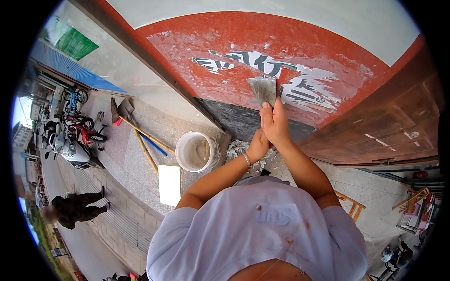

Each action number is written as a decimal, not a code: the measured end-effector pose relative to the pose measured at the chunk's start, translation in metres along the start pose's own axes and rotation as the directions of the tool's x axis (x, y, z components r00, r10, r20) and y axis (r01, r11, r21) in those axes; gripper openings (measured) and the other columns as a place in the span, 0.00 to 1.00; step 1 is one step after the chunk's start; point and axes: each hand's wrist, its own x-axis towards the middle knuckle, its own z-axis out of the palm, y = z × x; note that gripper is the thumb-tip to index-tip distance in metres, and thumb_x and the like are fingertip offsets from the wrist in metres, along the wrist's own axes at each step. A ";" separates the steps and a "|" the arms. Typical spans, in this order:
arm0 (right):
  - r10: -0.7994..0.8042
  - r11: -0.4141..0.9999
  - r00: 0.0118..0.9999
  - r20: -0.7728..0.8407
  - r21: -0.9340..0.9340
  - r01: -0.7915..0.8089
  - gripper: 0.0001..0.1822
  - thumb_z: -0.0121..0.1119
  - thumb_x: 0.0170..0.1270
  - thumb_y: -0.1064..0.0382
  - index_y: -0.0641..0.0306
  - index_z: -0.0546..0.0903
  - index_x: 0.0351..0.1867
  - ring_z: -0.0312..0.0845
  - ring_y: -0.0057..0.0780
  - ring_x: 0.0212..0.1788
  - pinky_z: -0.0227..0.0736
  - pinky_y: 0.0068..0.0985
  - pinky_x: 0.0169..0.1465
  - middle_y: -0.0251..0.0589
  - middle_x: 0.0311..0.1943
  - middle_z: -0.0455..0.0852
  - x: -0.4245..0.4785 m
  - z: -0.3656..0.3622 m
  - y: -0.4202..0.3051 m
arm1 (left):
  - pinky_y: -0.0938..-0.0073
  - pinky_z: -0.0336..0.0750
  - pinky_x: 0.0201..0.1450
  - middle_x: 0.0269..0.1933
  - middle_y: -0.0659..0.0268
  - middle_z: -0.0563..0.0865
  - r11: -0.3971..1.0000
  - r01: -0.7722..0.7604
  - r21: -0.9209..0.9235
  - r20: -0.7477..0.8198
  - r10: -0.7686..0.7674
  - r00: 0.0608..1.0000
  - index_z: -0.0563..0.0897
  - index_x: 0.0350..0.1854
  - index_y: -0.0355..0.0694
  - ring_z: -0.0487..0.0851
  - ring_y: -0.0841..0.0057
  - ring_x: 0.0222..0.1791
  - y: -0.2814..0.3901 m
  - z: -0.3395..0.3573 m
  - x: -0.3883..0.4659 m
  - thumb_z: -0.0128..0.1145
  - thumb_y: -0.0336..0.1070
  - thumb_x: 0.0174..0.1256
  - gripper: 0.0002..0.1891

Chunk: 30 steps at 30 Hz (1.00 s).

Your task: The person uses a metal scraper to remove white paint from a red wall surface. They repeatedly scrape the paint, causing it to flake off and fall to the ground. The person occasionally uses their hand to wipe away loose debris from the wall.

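My right hand grips a putty knife just below its wide, dull metal blade. My left hand, with a bracelet at the wrist, is closed below and against the right one, apparently around the handle, which the hands hide. The blade lies in front of a red wall panel, at the lower edge of a torn paper poster with large dark characters. Ragged white scraps of the poster cling to the red surface, with paler scraped patches around them. Whether the blade edge touches the wall, I cannot tell.
Paper scraps litter the ground under the wall. Left stand a white plastic bucket, a pale board and long-handled tools. A brown door adjoins right; a wooden chair stands behind. Motorcycles and a walking person are farther left.
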 end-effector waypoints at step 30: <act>0.194 0.936 0.925 0.327 0.221 -0.275 0.10 0.43 0.72 0.64 0.66 0.68 0.50 0.61 0.14 0.13 0.57 0.16 0.18 0.30 0.16 0.69 -0.075 -0.052 0.010 | 0.75 0.68 0.54 0.52 0.69 0.82 0.905 -0.029 -0.425 -0.176 -0.051 0.983 0.73 0.60 0.45 0.77 0.84 0.50 0.036 -0.037 -0.001 0.47 0.50 0.72 0.21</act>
